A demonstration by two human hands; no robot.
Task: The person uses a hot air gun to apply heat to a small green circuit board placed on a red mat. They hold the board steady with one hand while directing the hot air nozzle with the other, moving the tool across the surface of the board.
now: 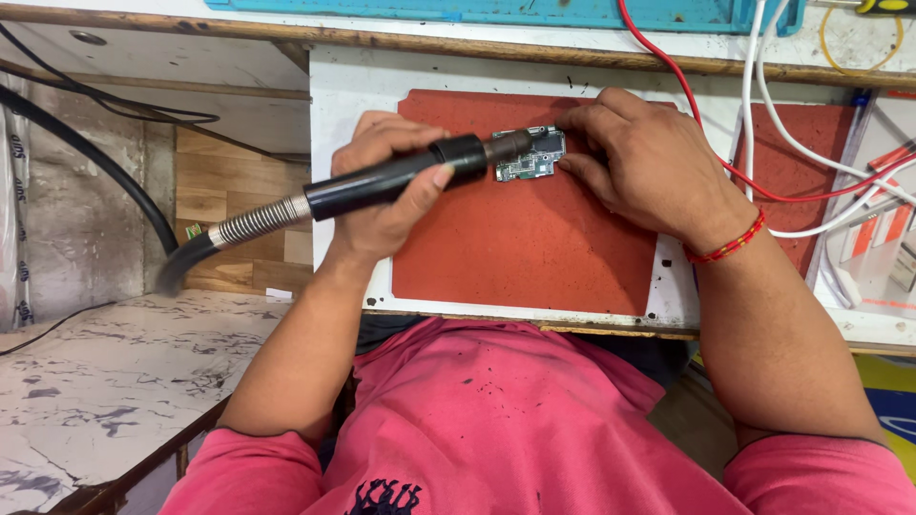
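Left hand (386,186) gripped a black hot-air wand (401,176), nozzle right over the circuit board (530,157). Right hand (639,157) pinned the board w/ its fingertips on the red mat (520,248). Plenty of bare mat toward the near edge of the surface (668,303).

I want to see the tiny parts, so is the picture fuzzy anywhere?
In the head view, the circuit board looks fairly sharp; the hose end behind the black tool in the left hand is blurred; lighting is even, without harsh glare.

Red and white cables (763,143) trail at right; a blue tray (496,11) sits above; marble-patterned counter (105,381) lower left.
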